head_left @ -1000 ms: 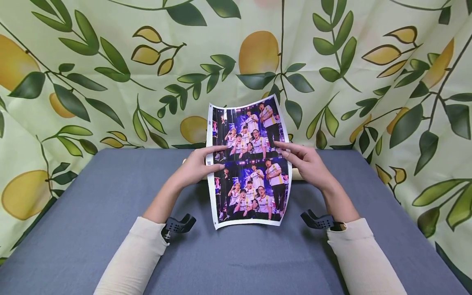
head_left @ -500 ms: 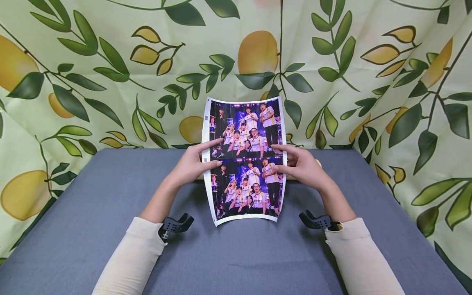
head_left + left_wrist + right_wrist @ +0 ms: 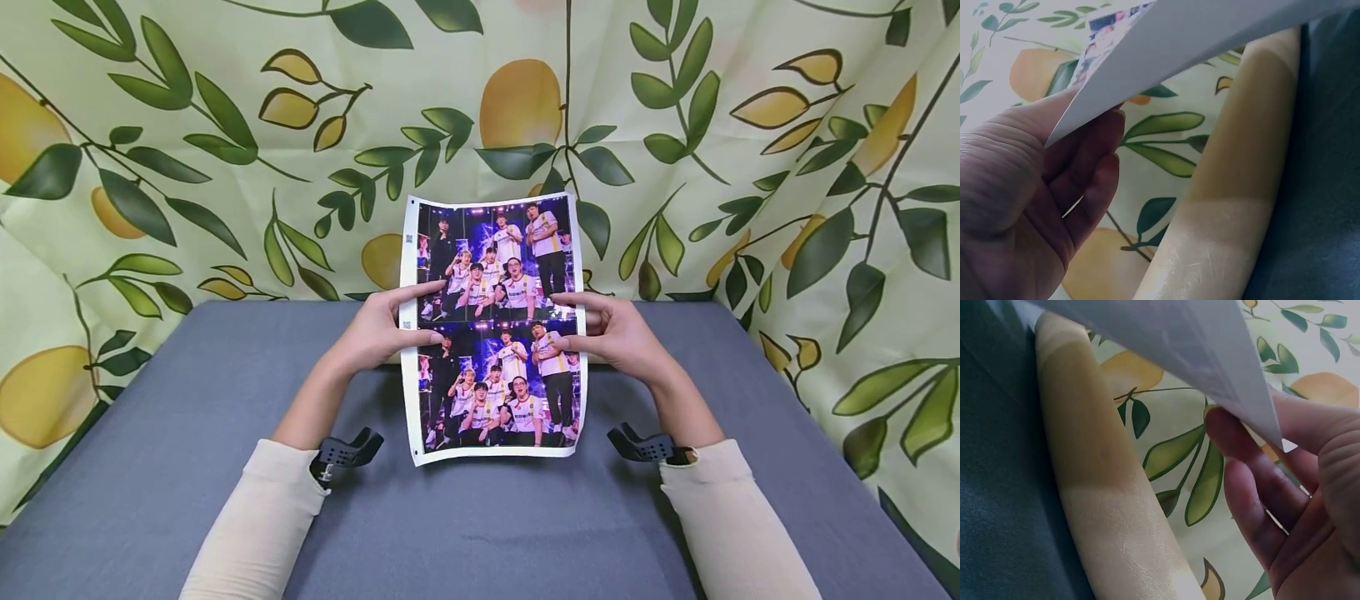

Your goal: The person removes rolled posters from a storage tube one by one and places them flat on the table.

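Observation:
In the head view a glossy printed photo sheet (image 3: pixel 495 387) stands raised above the table, its face toward me. It has a white border and the same group picture twice, one above the other. My left hand (image 3: pixel 375 333) pinches its left edge, thumb in front and some fingers behind. The right hand (image 3: pixel 618 337) grips the opposite edge, thumb on the face. Both wrist views show the sheet's pale back, with the left hand's curled fingers (image 3: pixel 1094 169) and the right hand's fingers (image 3: pixel 1260 475) beneath it.
Behind the sheet lies a long beige roll (image 3: pixel 1229 162) on the grey-blue cloth-covered table (image 3: pixel 480 533); in the head view it is almost wholly hidden. A leaf-and-fruit patterned curtain (image 3: pixel 300 192) hangs along the table's far side. Each wrist wears a black bracket (image 3: pixel 348 448).
The sheet has straightened from a twisted, bowed shape and spread flatter. My left hand has shifted a little left. The right thumb has slid lower on the sheet's face.

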Demonstrator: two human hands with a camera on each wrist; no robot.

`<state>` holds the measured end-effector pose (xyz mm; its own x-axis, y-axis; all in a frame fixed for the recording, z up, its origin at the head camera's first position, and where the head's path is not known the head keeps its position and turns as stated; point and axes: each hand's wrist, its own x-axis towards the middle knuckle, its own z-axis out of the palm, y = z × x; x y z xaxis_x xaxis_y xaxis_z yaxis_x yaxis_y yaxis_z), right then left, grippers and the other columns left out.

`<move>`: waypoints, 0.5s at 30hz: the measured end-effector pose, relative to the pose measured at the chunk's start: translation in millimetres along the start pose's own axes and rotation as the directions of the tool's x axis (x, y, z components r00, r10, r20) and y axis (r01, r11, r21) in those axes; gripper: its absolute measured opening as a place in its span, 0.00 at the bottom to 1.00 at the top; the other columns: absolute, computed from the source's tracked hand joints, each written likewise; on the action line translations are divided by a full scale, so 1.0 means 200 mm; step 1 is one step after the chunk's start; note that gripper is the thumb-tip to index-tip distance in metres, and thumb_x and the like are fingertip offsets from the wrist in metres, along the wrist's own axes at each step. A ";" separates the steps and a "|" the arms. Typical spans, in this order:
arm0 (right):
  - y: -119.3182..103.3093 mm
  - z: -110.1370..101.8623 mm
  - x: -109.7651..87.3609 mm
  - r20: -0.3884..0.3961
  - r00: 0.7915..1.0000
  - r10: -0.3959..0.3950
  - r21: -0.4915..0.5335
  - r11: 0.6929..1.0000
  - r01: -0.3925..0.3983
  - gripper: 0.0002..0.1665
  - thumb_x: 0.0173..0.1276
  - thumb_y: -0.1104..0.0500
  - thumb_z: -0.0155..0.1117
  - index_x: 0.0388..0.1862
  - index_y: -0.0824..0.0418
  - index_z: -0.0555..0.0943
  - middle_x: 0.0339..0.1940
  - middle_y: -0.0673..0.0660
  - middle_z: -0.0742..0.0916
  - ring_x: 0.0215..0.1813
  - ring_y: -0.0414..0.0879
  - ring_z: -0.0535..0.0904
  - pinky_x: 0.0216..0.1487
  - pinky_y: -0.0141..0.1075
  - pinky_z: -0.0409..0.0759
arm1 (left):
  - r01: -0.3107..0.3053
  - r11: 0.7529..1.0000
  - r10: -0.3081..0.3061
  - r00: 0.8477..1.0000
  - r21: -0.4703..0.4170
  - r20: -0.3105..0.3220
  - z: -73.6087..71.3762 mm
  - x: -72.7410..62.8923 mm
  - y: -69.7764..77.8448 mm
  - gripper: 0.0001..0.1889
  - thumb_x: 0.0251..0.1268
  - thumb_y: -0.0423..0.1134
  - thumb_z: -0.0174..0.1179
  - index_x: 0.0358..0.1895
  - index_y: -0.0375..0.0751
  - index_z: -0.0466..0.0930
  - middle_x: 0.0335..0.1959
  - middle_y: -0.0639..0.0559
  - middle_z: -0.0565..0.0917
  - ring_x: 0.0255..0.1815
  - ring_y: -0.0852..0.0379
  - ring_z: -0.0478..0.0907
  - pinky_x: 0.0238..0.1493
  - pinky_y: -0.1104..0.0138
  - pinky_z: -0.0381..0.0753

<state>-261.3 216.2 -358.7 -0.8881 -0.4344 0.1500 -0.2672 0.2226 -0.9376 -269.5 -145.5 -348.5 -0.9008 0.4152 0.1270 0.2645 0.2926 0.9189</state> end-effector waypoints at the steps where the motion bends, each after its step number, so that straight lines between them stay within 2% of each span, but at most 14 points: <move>1: 0.00 0.00 0.01 0.002 1.000 0.001 0.009 1.000 -0.001 0.39 0.63 0.65 0.74 0.73 0.62 0.71 0.50 0.65 0.90 0.44 0.50 0.91 0.44 0.46 0.89 | 0.007 1.000 -0.007 1.000 -0.003 -0.002 -0.01 0.00 0.00 0.40 0.57 0.34 0.74 0.75 0.57 0.69 0.56 0.39 0.87 0.41 0.45 0.91 0.42 0.57 0.89; 6: 0.02 0.01 0.01 0.002 1.000 0.013 0.060 0.998 -0.013 0.39 0.64 0.66 0.72 0.73 0.64 0.70 0.49 0.58 0.91 0.45 0.49 0.91 0.44 0.46 0.88 | 0.021 1.000 -0.021 1.000 -0.018 0.014 -0.03 -0.02 -0.02 0.41 0.56 0.36 0.75 0.74 0.56 0.69 0.53 0.38 0.88 0.39 0.45 0.91 0.42 0.56 0.89; 10: 0.04 0.01 0.02 0.001 1.000 0.022 0.116 0.993 -0.022 0.38 0.65 0.68 0.70 0.74 0.66 0.69 0.46 0.52 0.92 0.46 0.47 0.91 0.45 0.44 0.88 | 0.023 0.998 -0.021 0.999 -0.062 0.025 -0.03 -0.01 -0.05 0.40 0.57 0.35 0.75 0.74 0.55 0.69 0.51 0.36 0.88 0.38 0.45 0.91 0.42 0.55 0.89; 12: 0.05 0.01 0.02 0.007 1.000 0.026 0.145 0.989 -0.027 0.38 0.67 0.68 0.69 0.74 0.67 0.68 0.45 0.50 0.93 0.47 0.47 0.91 0.46 0.42 0.88 | 0.023 0.996 -0.022 1.000 -0.084 0.020 -0.03 0.00 -0.07 0.40 0.58 0.34 0.74 0.75 0.54 0.69 0.50 0.36 0.88 0.38 0.46 0.91 0.43 0.55 0.89; 15: 0.08 0.03 0.03 0.007 0.999 0.050 0.174 0.984 -0.050 0.37 0.68 0.68 0.68 0.74 0.67 0.67 0.42 0.47 0.93 0.45 0.45 0.91 0.46 0.39 0.88 | 0.029 0.995 -0.030 1.000 -0.092 -0.007 -0.02 0.00 -0.12 0.39 0.59 0.33 0.73 0.75 0.52 0.68 0.44 0.39 0.91 0.34 0.49 0.91 0.40 0.59 0.89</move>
<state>-267.9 212.7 -373.7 -0.8976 -0.4291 0.1010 -0.1534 0.0892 -0.9841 -277.0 -155.6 -368.6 -0.9106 0.4006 0.1021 0.2053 0.2237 0.9528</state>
